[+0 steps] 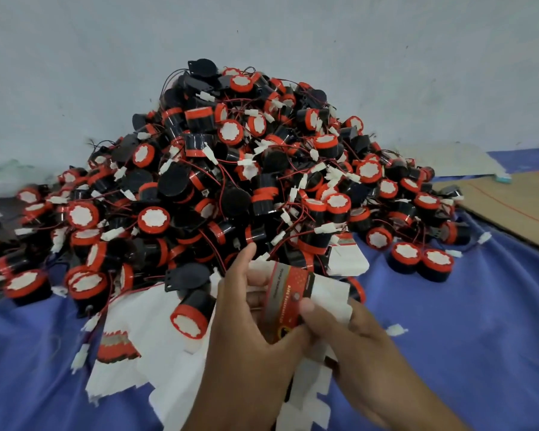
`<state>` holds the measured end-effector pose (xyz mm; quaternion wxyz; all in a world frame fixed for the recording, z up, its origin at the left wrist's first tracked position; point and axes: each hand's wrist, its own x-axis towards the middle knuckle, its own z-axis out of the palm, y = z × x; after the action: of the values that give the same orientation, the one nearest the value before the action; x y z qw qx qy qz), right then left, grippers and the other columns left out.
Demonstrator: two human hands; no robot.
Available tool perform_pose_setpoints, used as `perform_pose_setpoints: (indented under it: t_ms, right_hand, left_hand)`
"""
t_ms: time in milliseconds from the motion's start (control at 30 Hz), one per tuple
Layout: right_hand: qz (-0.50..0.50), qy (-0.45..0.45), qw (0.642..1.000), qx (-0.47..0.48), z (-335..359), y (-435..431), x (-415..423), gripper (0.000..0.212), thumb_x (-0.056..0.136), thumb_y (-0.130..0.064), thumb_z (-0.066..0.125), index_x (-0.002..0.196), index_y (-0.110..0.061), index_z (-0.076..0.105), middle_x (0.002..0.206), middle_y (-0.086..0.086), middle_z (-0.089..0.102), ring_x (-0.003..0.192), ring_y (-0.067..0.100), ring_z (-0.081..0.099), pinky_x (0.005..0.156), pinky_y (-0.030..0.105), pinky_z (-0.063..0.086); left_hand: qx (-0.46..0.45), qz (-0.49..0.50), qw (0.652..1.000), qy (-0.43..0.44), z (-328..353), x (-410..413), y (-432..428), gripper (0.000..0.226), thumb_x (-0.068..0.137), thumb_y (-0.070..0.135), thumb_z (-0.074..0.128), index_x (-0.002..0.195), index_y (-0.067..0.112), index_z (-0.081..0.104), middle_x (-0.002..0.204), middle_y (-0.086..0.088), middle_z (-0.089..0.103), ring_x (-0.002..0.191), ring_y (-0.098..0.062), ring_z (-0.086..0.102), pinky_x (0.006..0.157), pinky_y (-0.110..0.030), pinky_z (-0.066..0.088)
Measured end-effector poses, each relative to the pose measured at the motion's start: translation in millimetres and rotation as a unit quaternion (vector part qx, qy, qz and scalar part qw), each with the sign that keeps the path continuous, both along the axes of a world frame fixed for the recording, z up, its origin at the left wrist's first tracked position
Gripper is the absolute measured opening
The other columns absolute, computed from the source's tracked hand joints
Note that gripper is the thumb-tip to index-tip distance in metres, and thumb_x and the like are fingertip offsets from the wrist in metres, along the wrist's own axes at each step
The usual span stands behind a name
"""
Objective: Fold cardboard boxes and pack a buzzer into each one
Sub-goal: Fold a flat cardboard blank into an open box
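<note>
A big heap of black and red buzzers [231,169] with red wires and white plugs rises in the middle of the blue cloth. Both hands hold one flat box blank [285,301], red and black printed, white inside, in front of the heap. My left hand [246,331] grips its left side, fingers curled behind it and forefinger raised. My right hand [355,346] pinches its lower right part, thumb on the printed face. One buzzer [190,315] lies on its side just left of my left hand.
Flat white box blanks [156,362] lie spread under and left of the hands, one with its printed side showing [115,346]. A brown cardboard sheet [511,206] lies at the right. A pale wall stands behind the heap. Blue cloth [464,337] covers the surface.
</note>
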<state>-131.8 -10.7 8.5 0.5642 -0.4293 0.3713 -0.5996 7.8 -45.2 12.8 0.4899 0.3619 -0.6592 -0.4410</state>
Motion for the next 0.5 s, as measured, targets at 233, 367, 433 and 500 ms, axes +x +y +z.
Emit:
perform_pose_setpoints:
  t_ms: [233, 367, 433, 500]
  right_hand:
    - [-0.118, -0.083, 0.989, 0.039, -1, -4, 0, 0.032, 0.088, -0.042, 0.057, 0.113, -0.034, 0.075, 0.118, 0.01, 0.074, 0.11, 0.03, 0.071, 0.099, 0.053, 0.054]
    - [0.029, -0.194, 0.98, 0.039, -2, -6, 14, 0.063, 0.077, -0.066, 0.072, 0.132, -0.038, 0.064, 0.133, 0.012, 0.067, 0.122, 0.033, 0.064, 0.096, 0.047, 0.057]
    - [0.052, -0.211, 0.976, -0.008, -7, -7, 17, 0.076, 0.064, -0.067, 0.084, 0.132, -0.039, 0.064, 0.137, 0.011, 0.063, 0.127, 0.031, 0.061, 0.094, 0.042, 0.057]
    - [0.072, -0.196, 0.977, -0.054, -5, -4, 21, 0.076, 0.071, -0.063, 0.081, 0.138, -0.036, 0.058, 0.146, 0.007, 0.057, 0.133, 0.027, 0.056, 0.1, 0.039, 0.053]
  left_hand:
    - [-0.001, -0.018, 1.0, 0.004, 3, 1, -5, 0.075, 0.068, 0.053, 0.076, 0.128, 0.069, 0.034, 0.122, 0.029, 0.06, 0.109, 0.004, 0.061, 0.082, -0.014, 0.053]
    - [0.119, -0.053, 0.991, 0.033, 2, -3, -10, 0.096, 0.047, 0.05, 0.092, 0.126, 0.063, 0.039, 0.108, 0.021, 0.066, 0.098, -0.003, 0.069, 0.074, -0.019, 0.057]
    - [0.144, -0.081, 0.984, 0.061, 4, -5, -12, 0.103, 0.046, 0.042, 0.097, 0.133, 0.05, 0.044, 0.105, 0.01, 0.072, 0.094, -0.011, 0.072, 0.074, -0.026, 0.059]
    - [0.134, -0.109, 0.978, 0.113, 9, -7, -13, 0.096, 0.05, 0.035, 0.097, 0.134, 0.036, 0.05, 0.099, 0.0, 0.075, 0.092, -0.018, 0.074, 0.072, -0.026, 0.059]
